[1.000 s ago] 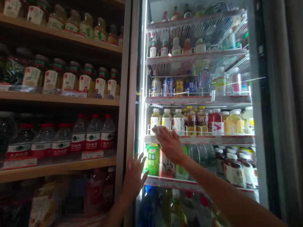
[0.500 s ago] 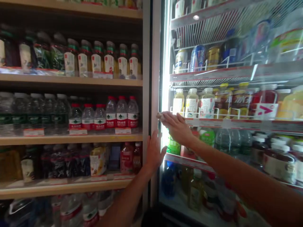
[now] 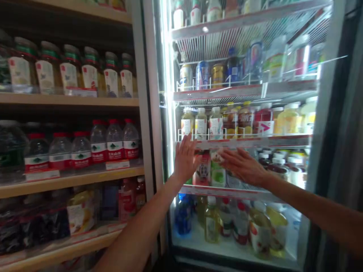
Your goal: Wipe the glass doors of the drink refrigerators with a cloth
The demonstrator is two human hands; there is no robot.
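My left hand (image 3: 185,158) is raised with its fingers stretched upward and apart, in front of the left part of a lit drinks fridge (image 3: 252,142). My right hand (image 3: 244,166) is to its right, flat and slanting, with its fingers pointing left. A pale patch shows by the right fingertips; I cannot make out whether it is something under the hand or a label behind. Both hands seem to be at the fridge's glass front, though contact is hard to tell. Between and behind them stand a red-labelled bottle (image 3: 202,170) and a green-and-white bottle (image 3: 218,173).
Left of the fridge, wooden shelves (image 3: 113,174) carry red-capped water bottles (image 3: 115,141) and green-capped drinks (image 3: 90,70). Inside the fridge are several cans (image 3: 202,75), juice bottles (image 3: 292,119) and a bottom row with a yellow bottle (image 3: 212,223). A dark frame edge borders the right side.
My view has turned right, bringing more of the fridge into sight. My right hand has moved rightward across the fridge front, and my left hand has shifted from the frame to the fridge's left part.
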